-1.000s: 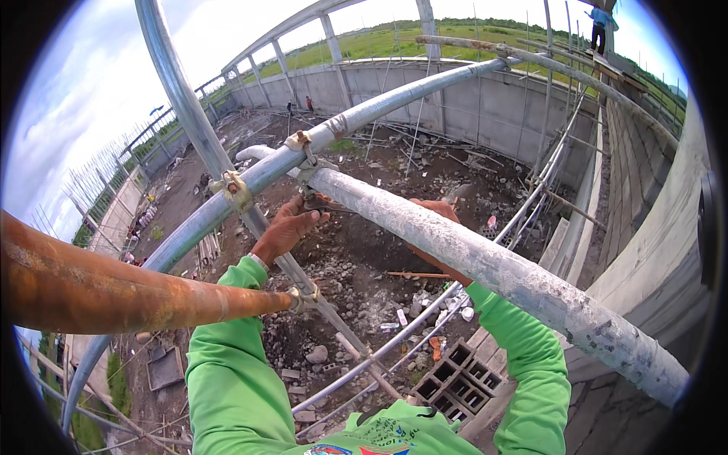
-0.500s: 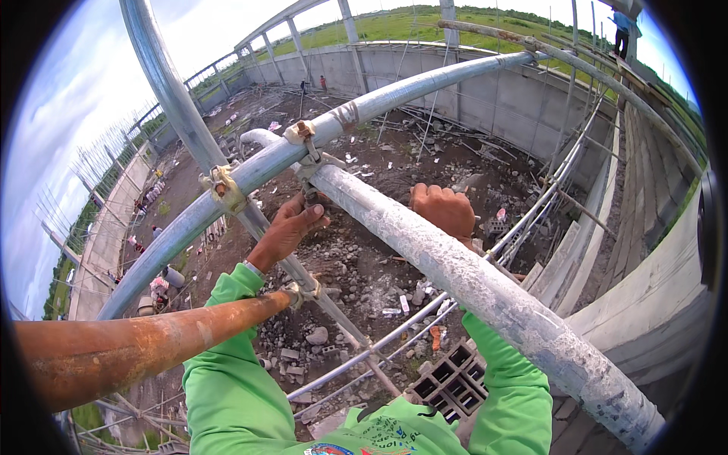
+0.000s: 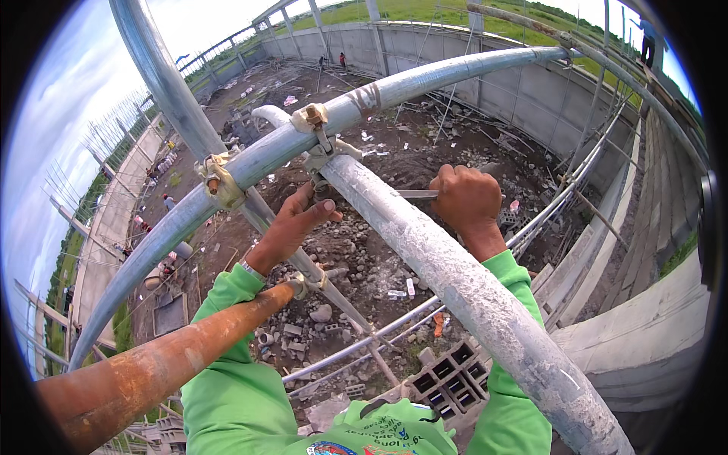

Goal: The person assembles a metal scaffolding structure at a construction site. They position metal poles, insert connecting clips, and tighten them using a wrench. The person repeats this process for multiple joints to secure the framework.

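My left hand is at the pipe joint, its fingers closed around the bolt end under a scaffold clamp. That clamp joins a curved steel pipe to a cement-crusted pipe. Beyond the crusted pipe, my right hand is a fist round a slim metal wrench. The wrench's shaft points left toward the clamp; its tip is hidden behind the crusted pipe. A second clamp ties the curved pipe to an upright pipe.
A rusty pipe crosses at lower left, clamped to the upright. Far below lies rubble-strewn ground. Hollow blocks sit below my chest. Wooden planks run along the right, with a person standing far off at upper right.
My right hand has risen and moved right, bringing the wrench shaft into sight. My left hand stays at the clamp bolt. The view has shifted slightly.
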